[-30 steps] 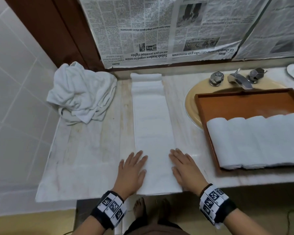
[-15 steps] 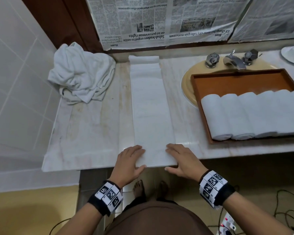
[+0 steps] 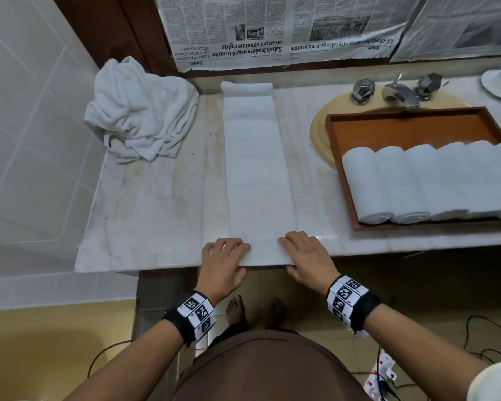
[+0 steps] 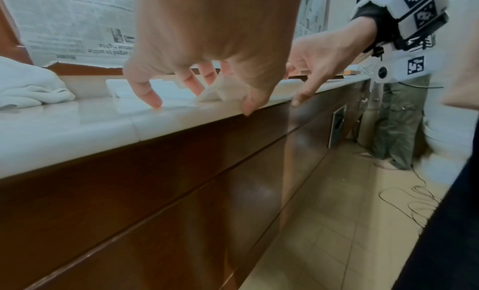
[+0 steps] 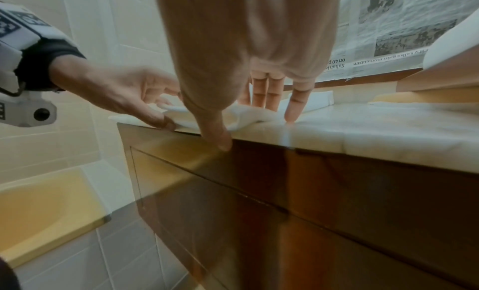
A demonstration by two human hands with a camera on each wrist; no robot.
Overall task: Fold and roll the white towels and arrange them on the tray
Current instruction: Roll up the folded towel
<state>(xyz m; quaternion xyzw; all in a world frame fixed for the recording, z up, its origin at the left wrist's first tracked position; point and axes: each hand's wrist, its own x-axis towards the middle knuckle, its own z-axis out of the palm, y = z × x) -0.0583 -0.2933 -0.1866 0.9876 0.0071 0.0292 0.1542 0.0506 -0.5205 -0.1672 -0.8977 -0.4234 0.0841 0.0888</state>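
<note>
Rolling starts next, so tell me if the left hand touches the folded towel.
Touching. The left wrist view shows the left hand pinching the folded towel's lifted near corner at the counter edge.

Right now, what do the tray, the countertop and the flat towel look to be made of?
Tray: probably wood or wood-look laminate, orange-brown and smooth with a slight sheen.
Countertop: likely polished marble or similar stone, pale with faint brownish veins; its glossy rounded edge reflects light in the wrist views.
Towel: soft cloth, likely cotton terry, matte white with a fine nap, folded into a long strip.
</note>
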